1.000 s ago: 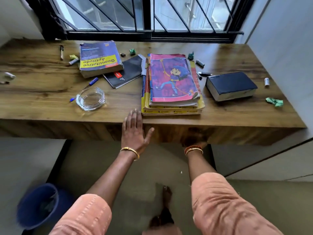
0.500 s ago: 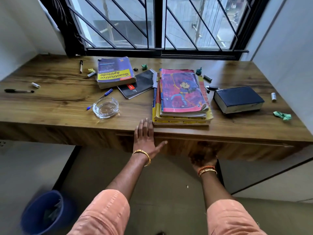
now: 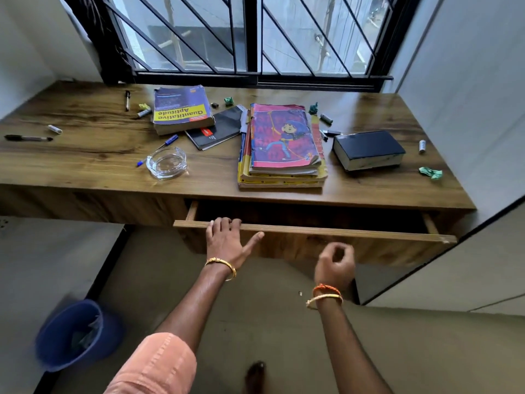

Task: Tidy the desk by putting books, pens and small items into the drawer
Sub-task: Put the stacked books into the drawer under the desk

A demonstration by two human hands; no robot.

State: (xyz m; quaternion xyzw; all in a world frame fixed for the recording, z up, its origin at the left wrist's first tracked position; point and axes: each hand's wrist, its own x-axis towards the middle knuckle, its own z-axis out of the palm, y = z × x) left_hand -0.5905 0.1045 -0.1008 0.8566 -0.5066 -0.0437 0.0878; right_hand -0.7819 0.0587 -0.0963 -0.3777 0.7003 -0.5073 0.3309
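Head view, desk inventory

Drawer (image 3: 312,230): 1, under desk (image 3: 85,155) front edge, pulled part-way out; long axis runs left-right, front panel toward the person

L hand (image 3: 225,240): fingers hooked over drawer front's top edge near its left end, thumb splayed to the right
R hand (image 3: 335,264): loosely curled, holding nothing, in front of drawer panel, apart from it

Books:
- Stack (image 3: 281,146), centre, pink cartoon cover on top, approx 4 vols, spines running front-back
- Aptitude book (image 3: 181,109), 1, thick, yellow title band, text upside down to viewer, lies partly on black notebook (image 3: 218,129), 1, angled
- Black hardback (image 3: 369,149), 1, thick, right of stack, long axis left-right, slightly skewed

Pens: blue pen (image 3: 162,147) 1, diagonal, tip at glass ashtray (image 3: 167,163); black pen (image 3: 28,137) 1, far left, lying left-right; dark pen (image 3: 127,100) 1, back left, pointing front-back

Small items: green paper wads, 3 seen, e.g. (image 3: 431,173) at right edge; white cap-like pcs, 2, at (image 3: 54,129) and (image 3: 422,145); other bits near stack too small to tell

Floor: blue bin (image 3: 71,334), 1, lower left
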